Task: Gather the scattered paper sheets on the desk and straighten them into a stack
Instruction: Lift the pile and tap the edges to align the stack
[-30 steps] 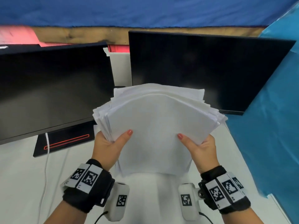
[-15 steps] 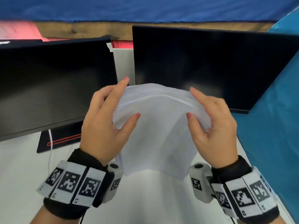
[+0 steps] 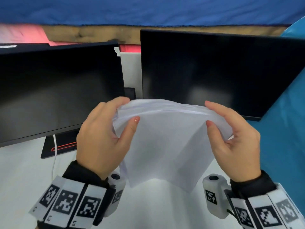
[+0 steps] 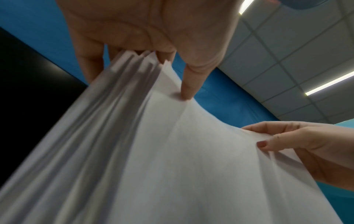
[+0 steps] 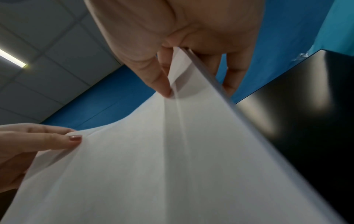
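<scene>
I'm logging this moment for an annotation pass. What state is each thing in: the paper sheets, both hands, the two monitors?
paper sheets: gathered in one bundle, held upright above the desk, edges on the left side uneven.
left hand: grips the bundle's upper left corner.
right hand: grips the upper right corner.
left monitor: screen dark.
right monitor: screen dark.

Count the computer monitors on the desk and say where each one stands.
2. One black flat monitor stands at the left, behind the left hand. The other black flat monitor stands at the right, behind the white paper stack. None other shows.
</scene>
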